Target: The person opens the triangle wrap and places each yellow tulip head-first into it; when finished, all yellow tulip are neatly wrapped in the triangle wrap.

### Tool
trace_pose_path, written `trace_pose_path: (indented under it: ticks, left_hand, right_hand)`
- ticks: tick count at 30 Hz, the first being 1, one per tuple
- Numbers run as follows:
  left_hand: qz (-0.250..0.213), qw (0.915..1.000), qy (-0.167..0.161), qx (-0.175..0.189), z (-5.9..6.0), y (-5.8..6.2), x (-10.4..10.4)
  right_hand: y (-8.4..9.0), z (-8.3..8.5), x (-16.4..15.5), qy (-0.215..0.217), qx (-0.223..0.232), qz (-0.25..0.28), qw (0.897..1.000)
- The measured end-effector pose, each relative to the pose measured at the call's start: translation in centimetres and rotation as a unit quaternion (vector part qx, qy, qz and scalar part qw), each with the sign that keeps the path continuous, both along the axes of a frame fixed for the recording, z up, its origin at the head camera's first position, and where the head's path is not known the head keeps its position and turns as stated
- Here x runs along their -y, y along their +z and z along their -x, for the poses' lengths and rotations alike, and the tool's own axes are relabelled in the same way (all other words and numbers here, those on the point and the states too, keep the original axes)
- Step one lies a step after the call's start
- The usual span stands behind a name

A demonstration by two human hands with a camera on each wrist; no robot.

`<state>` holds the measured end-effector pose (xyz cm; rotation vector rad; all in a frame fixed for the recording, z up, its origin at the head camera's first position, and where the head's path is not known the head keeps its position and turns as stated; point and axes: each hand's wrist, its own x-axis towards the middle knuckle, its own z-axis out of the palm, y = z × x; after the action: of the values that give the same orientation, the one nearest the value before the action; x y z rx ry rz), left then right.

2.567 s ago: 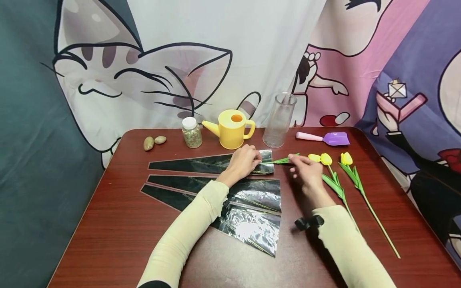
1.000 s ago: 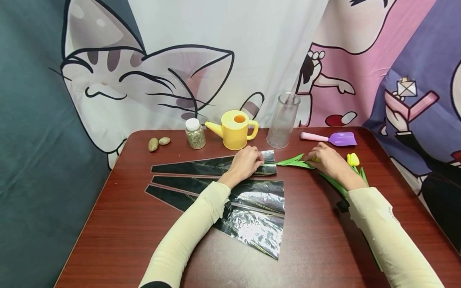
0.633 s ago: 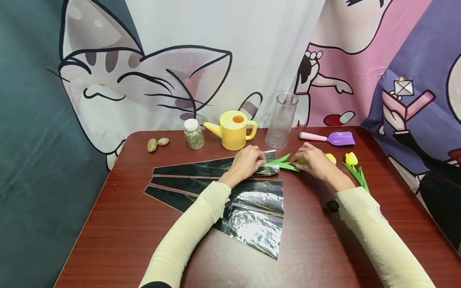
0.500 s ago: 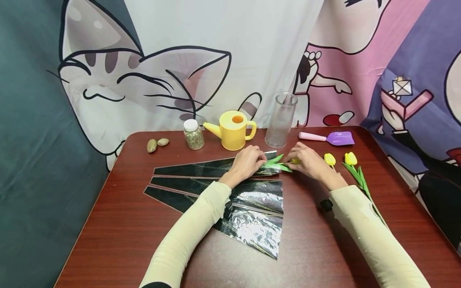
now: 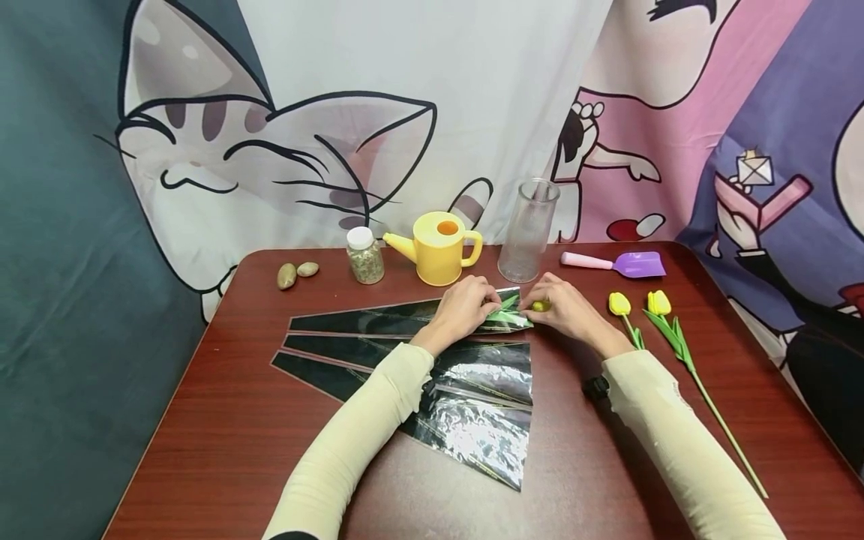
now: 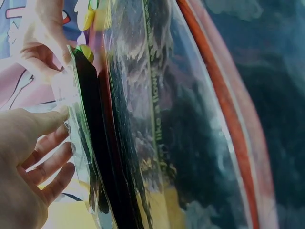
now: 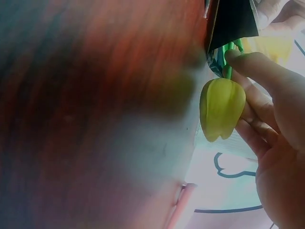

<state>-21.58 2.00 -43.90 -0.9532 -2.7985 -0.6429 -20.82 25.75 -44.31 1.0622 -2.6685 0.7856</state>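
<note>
My left hand (image 5: 462, 311) pinches the upper edge of the farthest flower sleeve (image 5: 358, 321), a clear and black tapered one, near its wide mouth. In the left wrist view, thumb and fingertips hold the film. Just right of the mouth, my right hand (image 5: 567, 311) pinches the green stem of a yellow tulip (image 7: 222, 109) right behind its bloom. The bloom stays outside the sleeve; the green leaves (image 5: 501, 311) lie inside, seen through the film. Two more sleeves (image 5: 479, 367) lie nearer me, partly under my left forearm.
Two yellow tulips (image 5: 619, 304) lie to the right, one stem partly behind my right sleeve. Along the back stand a jar (image 5: 366, 262), a yellow watering can (image 5: 439, 255) and a glass vase (image 5: 526, 232). A purple scoop (image 5: 637, 264) and two stones (image 5: 286, 276) lie there too.
My right hand first shifted right along the tulip, then slid it left, so its leaves went into the sleeve. My left hand has stayed at the sleeve's mouth.
</note>
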Motion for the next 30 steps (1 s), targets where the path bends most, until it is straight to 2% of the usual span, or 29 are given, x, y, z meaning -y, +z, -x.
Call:
trace_pose_path:
  ticks: [30]
  left_hand:
    - [-0.006,0.9999,-0.009,-0.013,0.1,-0.42,-0.16]
  right_hand:
    - [-0.53,0.29,0.3,0.011,-0.005,0.003,1.0]
